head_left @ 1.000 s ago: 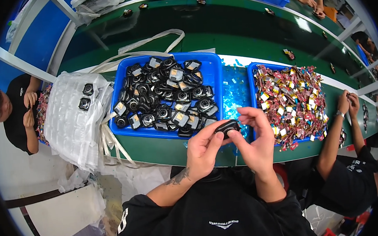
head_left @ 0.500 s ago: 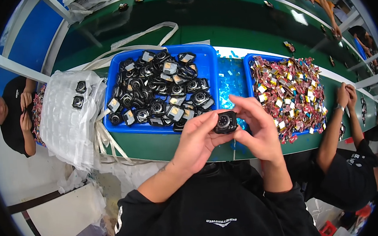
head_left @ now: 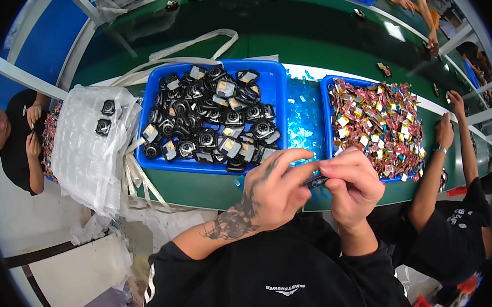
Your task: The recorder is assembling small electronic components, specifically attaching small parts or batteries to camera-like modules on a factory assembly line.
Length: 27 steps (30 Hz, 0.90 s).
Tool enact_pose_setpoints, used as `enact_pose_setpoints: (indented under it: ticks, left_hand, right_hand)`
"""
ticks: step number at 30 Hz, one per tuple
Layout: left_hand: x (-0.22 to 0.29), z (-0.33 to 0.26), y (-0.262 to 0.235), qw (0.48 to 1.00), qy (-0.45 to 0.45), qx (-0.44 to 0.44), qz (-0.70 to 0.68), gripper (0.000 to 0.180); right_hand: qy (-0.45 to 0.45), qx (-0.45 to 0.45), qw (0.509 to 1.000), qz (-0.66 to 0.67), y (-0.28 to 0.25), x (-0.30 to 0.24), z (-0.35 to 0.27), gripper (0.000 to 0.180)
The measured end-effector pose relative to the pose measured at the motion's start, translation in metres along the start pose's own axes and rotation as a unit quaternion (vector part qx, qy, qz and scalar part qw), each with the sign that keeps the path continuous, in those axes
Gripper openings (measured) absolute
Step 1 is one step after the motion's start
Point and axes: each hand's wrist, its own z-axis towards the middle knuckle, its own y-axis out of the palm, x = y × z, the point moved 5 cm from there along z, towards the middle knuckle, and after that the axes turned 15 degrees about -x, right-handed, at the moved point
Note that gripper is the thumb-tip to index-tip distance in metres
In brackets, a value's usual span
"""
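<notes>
Both hands meet in front of me, near the green table's front edge. Between them is a black smartwatch case (head_left: 317,181), turned edge-on and mostly covered by fingers. My left hand (head_left: 274,188) is curled with its back toward me, its fingers closed on the case from the left. The thumb and fingers of my right hand (head_left: 354,186) pinch the case's right side. Just beyond my left hand, a blue tray (head_left: 211,66) holds a heap of similar black watch cases (head_left: 206,137). Past my right hand, another blue tray (head_left: 327,113) is piled with small red, yellow and white parts (head_left: 375,124).
A bubble-wrap bundle (head_left: 90,164) with two watch cases (head_left: 103,126) on it lies left of the trays. White straps (head_left: 148,186) hang beside it. Blue film (head_left: 302,109) covers the gap between trays. Co-workers sit at both sides, and a green conveyor belt (head_left: 306,29) carries scattered parts.
The watch case has tipped from face-up to edge-on. My left hand has rolled over, back up, and my right hand has closed from spread fingers to a pinch. The right-hand co-worker's hands have parted.
</notes>
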Motion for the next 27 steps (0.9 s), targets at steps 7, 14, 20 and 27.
enact_pose_setpoints:
  ticks: [7,14,20,27]
  left_hand:
    - [0.006,-0.004,-0.001,0.991,0.124,-0.029,0.038,0.054]
    - [0.015,-0.015,0.009,0.997,0.005,0.049,-0.056,0.035]
    - [0.008,-0.013,0.001,0.998,-0.023,0.008,-0.062,0.033]
    - [0.018,-0.009,-0.012,0.981,0.151,-0.083,0.089,0.048]
  right_hand:
    - [0.042,0.102,0.988,0.111,0.005,0.01,-0.018,0.011]
    - [0.019,0.146,0.987,0.057,0.005,0.003,-0.011,0.015]
    - [0.061,0.067,0.98,0.176,0.002,0.01,-0.008,0.015]
    - [0.008,0.03,0.972,0.233,0.005,0.01,-0.012,0.018]
